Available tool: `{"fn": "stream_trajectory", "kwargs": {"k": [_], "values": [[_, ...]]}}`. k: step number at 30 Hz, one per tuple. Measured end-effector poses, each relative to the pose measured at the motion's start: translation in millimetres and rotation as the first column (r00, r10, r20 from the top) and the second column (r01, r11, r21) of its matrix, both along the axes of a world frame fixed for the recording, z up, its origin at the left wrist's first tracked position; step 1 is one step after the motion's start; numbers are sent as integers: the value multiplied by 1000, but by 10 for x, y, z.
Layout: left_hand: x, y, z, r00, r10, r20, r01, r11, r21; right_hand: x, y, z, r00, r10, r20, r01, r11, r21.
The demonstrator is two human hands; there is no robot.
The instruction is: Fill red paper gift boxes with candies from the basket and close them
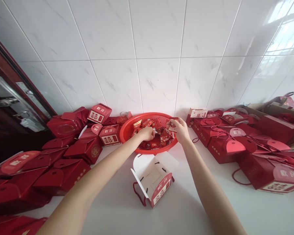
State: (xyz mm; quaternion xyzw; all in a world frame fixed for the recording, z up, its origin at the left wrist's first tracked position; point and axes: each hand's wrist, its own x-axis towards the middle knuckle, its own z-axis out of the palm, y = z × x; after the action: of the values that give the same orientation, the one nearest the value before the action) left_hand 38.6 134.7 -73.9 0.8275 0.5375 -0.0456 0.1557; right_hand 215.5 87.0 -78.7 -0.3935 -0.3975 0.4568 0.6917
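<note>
Bare white tabletop (186, 204) either side of the open box (150, 174), a gap over the red basket (125, 133) between left hand (147, 133) and right hand (179, 128), red boxes (88, 150) crowding both flanks, tiled wall (159, 39) close behind.

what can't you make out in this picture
All in the head view:
Left hand: fingertips hidden by its curled knuckles.
Round red plastic basket: floor hidden by small shiny red packets.
Packets' finer printing: too small.
Red cardboard box in the bottom-left corner: cut off by the picture's edge.

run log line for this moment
left hand: at red-wrapped pieces in red basket | right hand: pinching small red item by basket rim | open box: on white surface before basket
</note>
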Motion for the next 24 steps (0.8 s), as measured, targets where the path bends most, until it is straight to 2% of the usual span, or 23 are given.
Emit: {"fn": "stream_trajectory", "kwargs": {"k": [7,13,19,22,24], "values": [[-9,21,-81,997,-40,73,45,997,-70,-5,-3,-7,1000,0,1,0,1000,3],[-6,33,-89,981,-58,183,76,993,-94,2,11,-14,1000,3,0,-3,1000,0],[-25,30,-93,968,-68,243,114,977,-178,-1,5,-6,1000,6,-16,-6,1000,-1],[-50,55,-77,939,-71,336,130,979,-156,0,7,-7,1000,4,-25,-4,1000,-8],[-60,80,-56,896,-67,438,119,989,-92,2,20,-15,999,1,-32,-2,1000,-16]]}}
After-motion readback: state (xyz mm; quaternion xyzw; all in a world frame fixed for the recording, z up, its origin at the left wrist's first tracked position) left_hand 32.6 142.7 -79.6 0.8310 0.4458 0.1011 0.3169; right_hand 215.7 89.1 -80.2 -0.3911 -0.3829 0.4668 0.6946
